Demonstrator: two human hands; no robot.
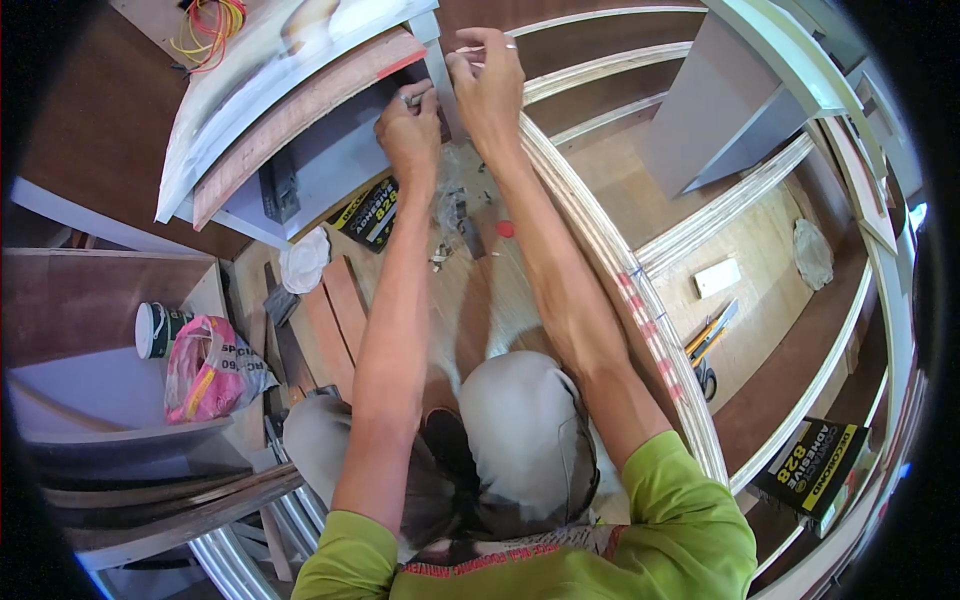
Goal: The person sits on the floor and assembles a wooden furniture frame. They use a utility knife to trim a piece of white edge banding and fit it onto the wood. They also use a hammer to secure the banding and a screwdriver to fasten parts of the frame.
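At the front right corner of a pale cabinet, both arms are stretched out in front of me. My left hand is closed just under the cabinet's reddish wooden front strip. A small metallic bit shows at its fingers, but whether it is a ring or a held piece I cannot tell. To the right and higher, my right hand has its thumb and fingers bent together beside the cabinet's upright edge. What lies between those fingertips is too small to make out. A ring sits on one of its fingers.
A curved plywood frame runs along my right, with scissors and a utility knife inside. Black-and-yellow cans stand about. Reddish boards lie at left, near a pink plastic bag and a tub.
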